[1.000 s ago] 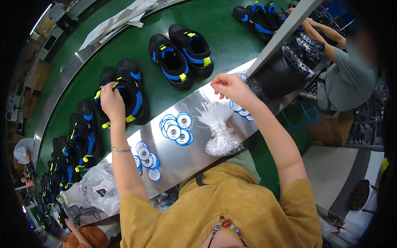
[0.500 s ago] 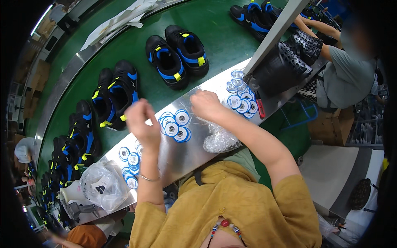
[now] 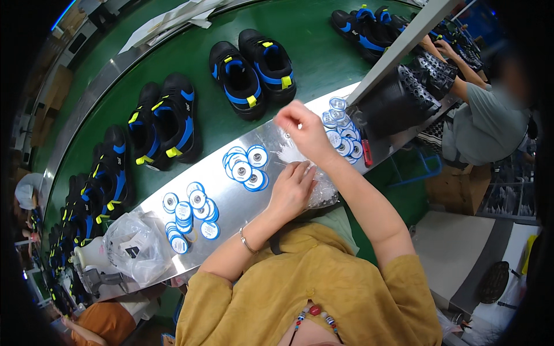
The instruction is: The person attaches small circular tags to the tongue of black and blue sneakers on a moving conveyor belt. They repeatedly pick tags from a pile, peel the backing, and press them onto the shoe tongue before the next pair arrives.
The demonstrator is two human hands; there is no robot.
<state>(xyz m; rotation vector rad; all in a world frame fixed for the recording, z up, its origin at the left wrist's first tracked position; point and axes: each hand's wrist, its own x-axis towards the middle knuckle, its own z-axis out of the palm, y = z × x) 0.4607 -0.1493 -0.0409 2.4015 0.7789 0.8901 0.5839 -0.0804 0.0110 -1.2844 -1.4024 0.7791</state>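
My left hand [image 3: 293, 187] rests on a clear plastic bag [image 3: 324, 195] at the bench's near edge, its fingers bent over the plastic. Thin white strands [image 3: 289, 152] show at the bag's far end. Just beyond, my right hand [image 3: 306, 130] is raised with thumb and fingers curled into a pinch. Something tiny and pale shows below its fingertips, too small to name. Left of my hands lies a pile of round white labels with blue rims [image 3: 242, 170]. Similar round labels form a second pile [image 3: 183, 210] farther left and a third [image 3: 348, 142] to the right.
Pairs of black-and-blue shoes [image 3: 235, 78] stand on the green conveyor [image 3: 202, 130] beyond the metal bench [image 3: 228, 202]. A red-handled tool [image 3: 367, 151] lies by the right pile, near a metal post [image 3: 398, 49]. Another plastic bag [image 3: 138, 248] sits at left. A co-worker [image 3: 490, 112] is at right.
My left hand has moved right and nearer, from above the left labels onto the plastic bag. My right hand has shifted slightly right and is now curled in a pinch.
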